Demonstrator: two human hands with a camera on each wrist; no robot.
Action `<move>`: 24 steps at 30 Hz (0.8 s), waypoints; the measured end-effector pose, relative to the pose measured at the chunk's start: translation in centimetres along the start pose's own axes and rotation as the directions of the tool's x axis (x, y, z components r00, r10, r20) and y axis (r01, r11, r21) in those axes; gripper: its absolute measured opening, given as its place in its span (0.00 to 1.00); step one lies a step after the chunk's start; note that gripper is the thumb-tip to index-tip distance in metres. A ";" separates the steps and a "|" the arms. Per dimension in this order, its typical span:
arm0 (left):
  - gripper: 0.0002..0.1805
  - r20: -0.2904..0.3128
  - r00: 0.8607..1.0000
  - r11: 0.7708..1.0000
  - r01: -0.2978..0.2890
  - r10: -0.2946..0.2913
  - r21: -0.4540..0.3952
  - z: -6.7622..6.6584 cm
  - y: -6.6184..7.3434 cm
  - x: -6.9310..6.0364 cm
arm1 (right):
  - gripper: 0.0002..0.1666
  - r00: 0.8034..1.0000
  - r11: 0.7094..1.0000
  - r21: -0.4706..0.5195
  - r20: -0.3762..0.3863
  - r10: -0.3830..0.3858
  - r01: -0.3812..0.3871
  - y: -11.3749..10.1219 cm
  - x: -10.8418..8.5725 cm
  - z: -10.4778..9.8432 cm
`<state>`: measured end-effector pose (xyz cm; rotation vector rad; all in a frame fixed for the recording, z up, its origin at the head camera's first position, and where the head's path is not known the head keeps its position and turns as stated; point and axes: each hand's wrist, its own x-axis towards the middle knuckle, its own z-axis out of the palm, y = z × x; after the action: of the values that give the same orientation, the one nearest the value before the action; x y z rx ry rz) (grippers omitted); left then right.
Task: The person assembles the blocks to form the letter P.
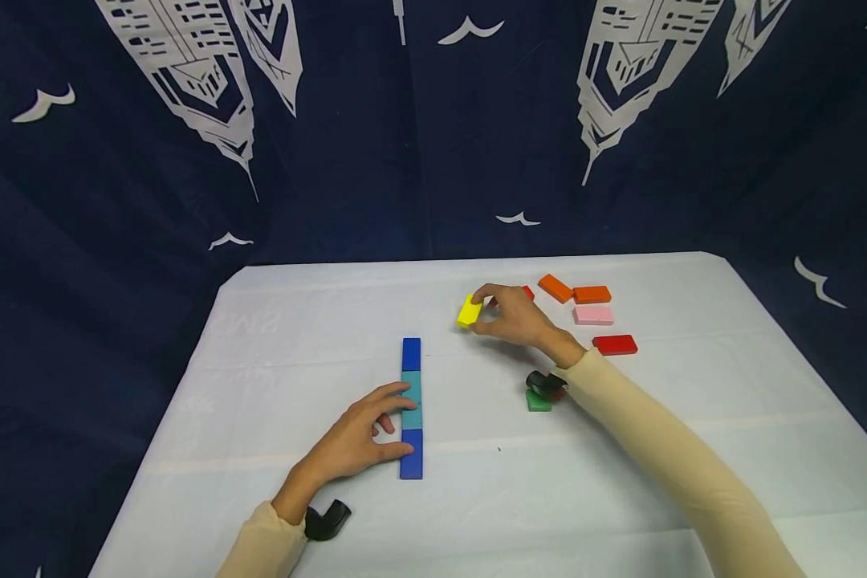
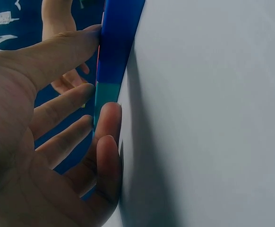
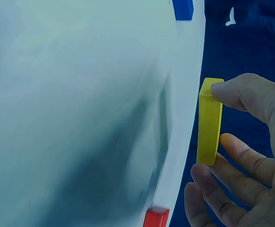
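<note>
Yellow blk [image 1: 470, 311] is sitting in the R hand's [image 1: 513, 315] pinch, thumb on one end & fingers at the other; it's hanging just above the white desk [image 1: 477, 514], nr the middle of the far edge. L hand [image 1: 357, 437] is resting w/ fingers loose & apart, thumb touching the nearer blue blk [image 1: 412, 456], fingertips touching the teal part [image 1: 412, 400]. These, plus the farther blue blk [image 1: 411, 354], are forming a straight strip, lying end to end & running from the far-edge side twd the near edge, a bit left of the desk's middle. Twd the far-right corner, 2 orange blks [image 1: 555, 288] [image 1: 592, 295] are lying just beside each other, w/ a pink blk [image 1: 593, 315] next to them on the near side & a red blk [image 1: 615, 345] nearer again. Another red blk [image 1: 528, 292] is mostly hiding behind the R hand. Green blk [image 1: 539, 402] is lying partly under the R wrist's blk. mount [image 1: 545, 383], as seen from the head cam.
</note>
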<state>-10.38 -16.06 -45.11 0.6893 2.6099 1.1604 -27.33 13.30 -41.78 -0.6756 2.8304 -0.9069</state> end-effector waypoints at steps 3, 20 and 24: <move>0.29 0.001 1.000 1.000 0.002 -0.002 0.003 0.0 0.0 0.0 | 0.28 1.000 1.000 -0.002 0.011 -0.008 0.008 -0.7 0.3 0.6; 0.29 -0.002 1.000 1.000 -0.001 0.001 0.008 0.0 -0.1 -0.1 | 0.28 0.980 0.989 0.025 0.132 -0.149 0.147 -3.8 3.2 3.8; 0.28 -0.002 1.000 1.000 0.002 -0.002 0.006 0.0 -0.1 0.0 | 0.28 0.978 0.988 0.030 0.144 -0.151 0.149 -4.4 3.7 4.4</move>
<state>-10.40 -16.12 -45.17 0.6871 2.6168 1.1536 -28.04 6.16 -42.71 -0.9241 2.6677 -0.8651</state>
